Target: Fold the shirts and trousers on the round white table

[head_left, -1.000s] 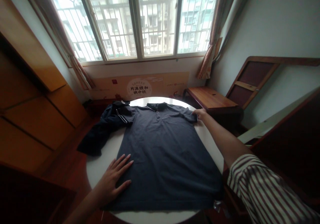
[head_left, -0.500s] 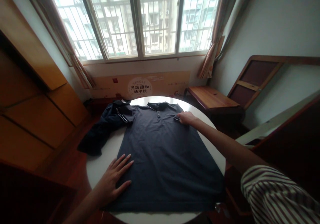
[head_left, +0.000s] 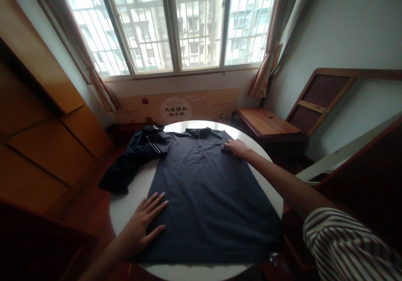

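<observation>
A dark blue polo shirt [head_left: 201,189] lies spread front up on a round white table [head_left: 121,214], its buttoned collar toward the window. My left hand [head_left: 146,222] rests flat on the shirt's lower left side, fingers spread. At the upper right, my right hand [head_left: 237,148] has its fingers closed on the shirt's right sleeve, which lies folded inward over the chest with its white-striped cuff showing. The left sleeve stretches outward, touching a bunched dark garment [head_left: 121,168] that hangs over the table's left edge.
A wooden chair [head_left: 270,122] stands beyond the table at the right. Tan cabinets [head_left: 40,155] line the left side. A printed cardboard panel [head_left: 207,103] leans below the barred window [head_left: 169,25]. Something small and shiny [head_left: 274,257] shows by the shirt's lower right corner.
My right hand has shifted slightly to the right along with the sleeve cuff. My left hand stays in place on the shirt.
</observation>
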Available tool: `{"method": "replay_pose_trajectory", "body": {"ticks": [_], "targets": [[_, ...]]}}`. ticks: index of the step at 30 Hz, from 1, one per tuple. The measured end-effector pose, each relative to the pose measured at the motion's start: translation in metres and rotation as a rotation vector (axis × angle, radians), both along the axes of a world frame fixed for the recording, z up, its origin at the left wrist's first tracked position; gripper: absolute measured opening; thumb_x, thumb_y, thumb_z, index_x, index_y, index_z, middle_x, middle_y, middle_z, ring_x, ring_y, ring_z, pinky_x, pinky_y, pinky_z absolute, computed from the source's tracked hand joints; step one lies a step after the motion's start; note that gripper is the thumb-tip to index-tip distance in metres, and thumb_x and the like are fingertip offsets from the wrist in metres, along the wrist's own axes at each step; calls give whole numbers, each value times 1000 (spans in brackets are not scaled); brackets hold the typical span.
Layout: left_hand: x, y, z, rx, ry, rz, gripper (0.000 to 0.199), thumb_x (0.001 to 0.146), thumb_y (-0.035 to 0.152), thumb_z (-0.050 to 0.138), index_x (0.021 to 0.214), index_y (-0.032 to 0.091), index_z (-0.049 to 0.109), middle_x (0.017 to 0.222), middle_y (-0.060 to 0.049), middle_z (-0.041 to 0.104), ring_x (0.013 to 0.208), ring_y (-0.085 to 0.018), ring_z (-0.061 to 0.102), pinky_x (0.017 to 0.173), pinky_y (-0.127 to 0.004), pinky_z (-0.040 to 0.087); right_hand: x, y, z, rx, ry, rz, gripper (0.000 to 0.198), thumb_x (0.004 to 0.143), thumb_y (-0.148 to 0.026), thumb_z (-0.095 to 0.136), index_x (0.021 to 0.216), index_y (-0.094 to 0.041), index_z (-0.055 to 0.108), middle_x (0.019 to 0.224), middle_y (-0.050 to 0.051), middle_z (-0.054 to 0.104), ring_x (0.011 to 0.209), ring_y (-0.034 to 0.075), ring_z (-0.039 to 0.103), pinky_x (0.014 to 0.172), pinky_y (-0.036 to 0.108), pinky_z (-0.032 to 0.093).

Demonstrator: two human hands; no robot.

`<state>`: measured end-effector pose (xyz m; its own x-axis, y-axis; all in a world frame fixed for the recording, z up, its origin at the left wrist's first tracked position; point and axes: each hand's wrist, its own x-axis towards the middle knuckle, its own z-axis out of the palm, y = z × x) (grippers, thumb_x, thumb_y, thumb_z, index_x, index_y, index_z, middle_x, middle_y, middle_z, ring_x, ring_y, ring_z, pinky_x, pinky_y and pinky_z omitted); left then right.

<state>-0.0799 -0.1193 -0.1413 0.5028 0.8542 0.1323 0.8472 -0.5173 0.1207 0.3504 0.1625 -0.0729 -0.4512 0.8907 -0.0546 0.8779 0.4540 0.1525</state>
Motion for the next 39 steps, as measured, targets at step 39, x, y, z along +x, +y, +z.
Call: {"method": "replay_pose_trajectory", "body": {"ticks": [39], "targets": [[-31, 247, 103, -30, -370, 1010, 41, 83, 46, 68, 98, 7, 69, 107, -24, 71, 110, -37, 65, 90, -39, 50, -38, -23, -73, 35, 331, 15, 63, 99, -54, 33, 150, -18, 41, 160, 12, 29, 147, 30, 28, 118, 54, 22]]}}
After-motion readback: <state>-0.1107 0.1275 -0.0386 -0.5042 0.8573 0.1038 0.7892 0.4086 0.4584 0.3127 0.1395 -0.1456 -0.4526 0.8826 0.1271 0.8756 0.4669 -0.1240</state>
